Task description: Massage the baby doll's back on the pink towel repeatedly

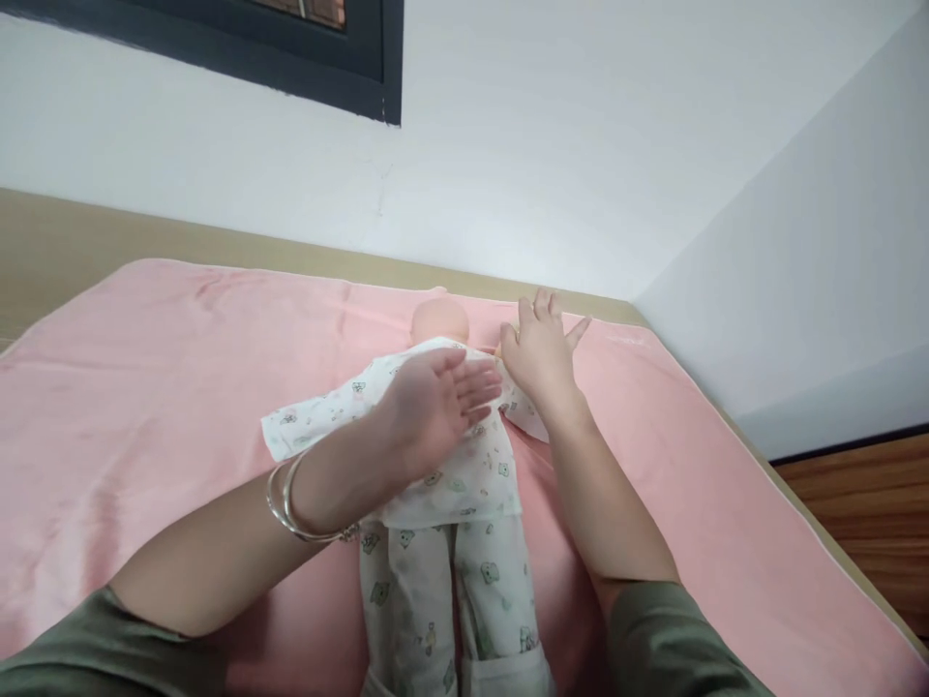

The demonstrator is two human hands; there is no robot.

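Observation:
A doll lies on a pink cloth, its bald head [439, 320] toward the wall. It wears a white printed top [464, 484] and matching trousers [494, 581]. My left hand [442, 402] is over the chest of the top, palm turned up and to the side, fingers extended, holding nothing. Silver bangles circle that wrist. My right hand [541, 348] is beside the doll's shoulder at the right sleeve, fingers spread, with nothing visible in its grip. Part of that sleeve and the doll's arm are hidden behind it.
The pink cloth [181, 407] covers most of a wooden surface [87, 227] that meets a white wall [508, 145]. A dark window frame [392, 58] is at the upper left. Brown wood panelling [871, 513] stands at the right.

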